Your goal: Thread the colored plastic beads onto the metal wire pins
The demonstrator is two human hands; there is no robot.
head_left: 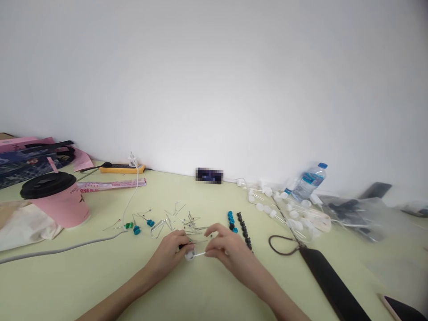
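My left hand (pixel 170 249) is closed, its fingertips pinched around a small dark piece (pixel 181 246) with a thin metal pin. Against those fingertips sits a white round plastic cap (pixel 190 255) with a thin clear stem (pixel 199 254) running to the right. The thumb and a finger of my right hand (pixel 229 249) close on the far end of that stem. Loose thin metal pins (pixel 163 225) lie just beyond my hands. A row of black stoppers (pixel 244 227) and a row of blue stoppers (pixel 230 218) stand to the right. The fingers partly cover the held parts.
Green and blue stoppers with pins (pixel 136 229) lie left. White caps with clear stems (pixel 267 209) spread right, before a water bottle (pixel 309 182). A pink cup (pixel 62 205), grey cable (pixel 67 248), yellow power strip (pixel 122 169), black strap-looped case (pixel 329 281) and phone (pixel 401 310) surround the work area.
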